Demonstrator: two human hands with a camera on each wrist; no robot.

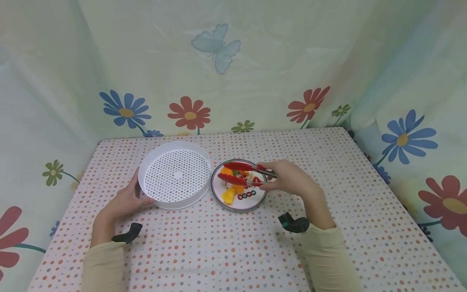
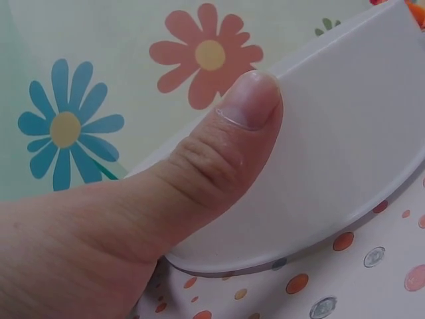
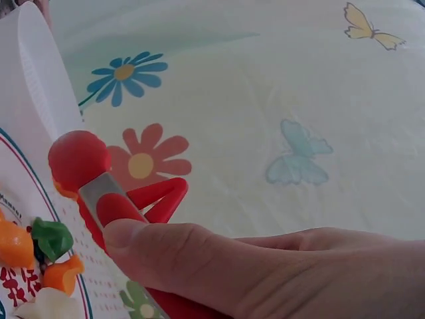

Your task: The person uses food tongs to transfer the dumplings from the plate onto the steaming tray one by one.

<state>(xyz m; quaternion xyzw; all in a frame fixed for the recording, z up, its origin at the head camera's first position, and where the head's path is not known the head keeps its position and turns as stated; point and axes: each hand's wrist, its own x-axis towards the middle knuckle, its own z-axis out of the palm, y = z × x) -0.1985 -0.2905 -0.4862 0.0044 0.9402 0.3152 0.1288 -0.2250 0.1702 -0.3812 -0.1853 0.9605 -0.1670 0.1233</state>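
Note:
A white round sieve (image 1: 177, 175) with a perforated bottom lies on the table. My left hand (image 1: 124, 201) rests against its near-left outer wall, the thumb (image 2: 226, 143) laid straight along the side with its tip near the rim. My other fingers are mostly hidden in the left wrist view. With my right hand (image 1: 290, 177) I grip red-tipped metal tongs (image 1: 233, 178), thumb pressed on one arm. Their two arms stand apart over a white dark-rimmed plate (image 1: 251, 202). On that plate lie several small pieces, including a yellow-orange one (image 1: 228, 196) and a green one (image 3: 52, 239).
The plate stands close against the sieve's right side. A dotted cloth (image 1: 204, 251) covers the table, whose far edge meets a flowered curtain (image 1: 255, 81). Black wrist devices (image 1: 293, 223) sit under both forearms.

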